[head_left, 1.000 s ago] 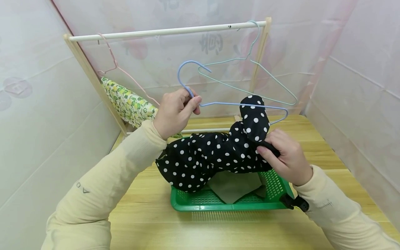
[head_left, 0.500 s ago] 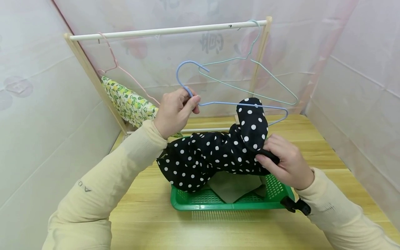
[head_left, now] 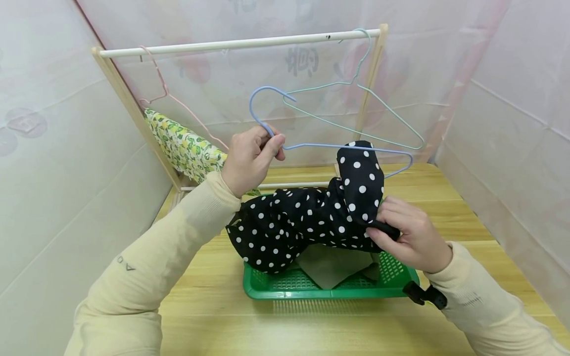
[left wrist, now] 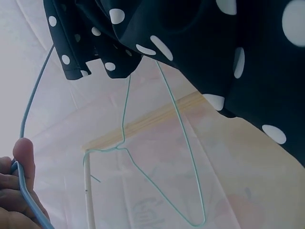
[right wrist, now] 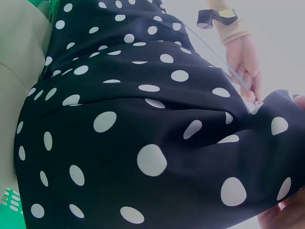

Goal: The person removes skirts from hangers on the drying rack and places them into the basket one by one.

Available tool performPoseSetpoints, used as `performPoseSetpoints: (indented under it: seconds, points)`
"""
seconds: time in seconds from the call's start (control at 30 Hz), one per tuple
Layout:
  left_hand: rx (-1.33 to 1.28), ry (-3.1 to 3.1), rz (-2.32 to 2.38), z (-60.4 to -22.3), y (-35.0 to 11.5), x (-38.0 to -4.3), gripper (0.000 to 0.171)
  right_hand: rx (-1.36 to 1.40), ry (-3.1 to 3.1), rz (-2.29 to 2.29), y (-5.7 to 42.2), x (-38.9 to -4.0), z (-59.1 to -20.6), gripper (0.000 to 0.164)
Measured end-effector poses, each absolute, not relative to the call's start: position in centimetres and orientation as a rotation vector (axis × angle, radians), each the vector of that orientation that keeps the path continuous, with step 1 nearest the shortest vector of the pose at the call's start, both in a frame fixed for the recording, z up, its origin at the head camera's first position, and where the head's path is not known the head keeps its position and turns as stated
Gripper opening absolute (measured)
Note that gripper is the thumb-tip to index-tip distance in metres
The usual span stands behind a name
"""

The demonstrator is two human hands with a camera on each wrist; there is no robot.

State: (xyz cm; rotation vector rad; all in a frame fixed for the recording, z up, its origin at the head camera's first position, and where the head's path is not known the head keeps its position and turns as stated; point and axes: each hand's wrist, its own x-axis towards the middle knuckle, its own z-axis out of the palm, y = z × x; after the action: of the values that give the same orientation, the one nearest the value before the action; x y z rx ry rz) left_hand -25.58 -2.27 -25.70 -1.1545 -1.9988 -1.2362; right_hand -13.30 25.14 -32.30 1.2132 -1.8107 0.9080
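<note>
My left hand point(head_left: 251, 158) pinches a blue wire hanger point(head_left: 329, 146) just below its hook, and the hanger's far end reaches out to the right. Black cloth with white polka dots point(head_left: 307, 217), a garment whose kind I cannot tell, hangs over the basket. Its upper right part rises behind the hanger's top wire. My right hand point(head_left: 411, 235) grips a dark bunched edge of this garment. In the right wrist view the polka-dot garment point(right wrist: 152, 157) fills most of the picture, with the left hand point(right wrist: 243, 64) on the hanger beyond it.
Below the garment stands a green plastic basket point(head_left: 331, 294) with olive cloth point(head_left: 331, 267) inside. Behind, a rack with a white rail point(head_left: 240, 44) carries a mint hanger point(head_left: 356, 84) at right and a pink hanger point(head_left: 166, 91) with lemon-print cloth point(head_left: 184, 148) at left.
My right hand has moved slightly down and right with the garment's edge. The raised part of the garment has sunk a little. The hanger's hook has shifted slightly left.
</note>
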Motion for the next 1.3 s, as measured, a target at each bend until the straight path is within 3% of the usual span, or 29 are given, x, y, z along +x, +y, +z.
performPoseSetpoints:
  seconds: [0.83,1.3]
  points:
    - [-1.044,-1.991,-1.373,-26.6,-2.6,-26.4,0.020,1.422,-1.747,1.018,26.3,-13.5,-33.5,0.010]
    - [-1.039,-1.976,-1.376,-26.6,-2.7,-26.5,0.023,1.452,-1.918,0.988,25.9,-13.5,-33.7,0.026]
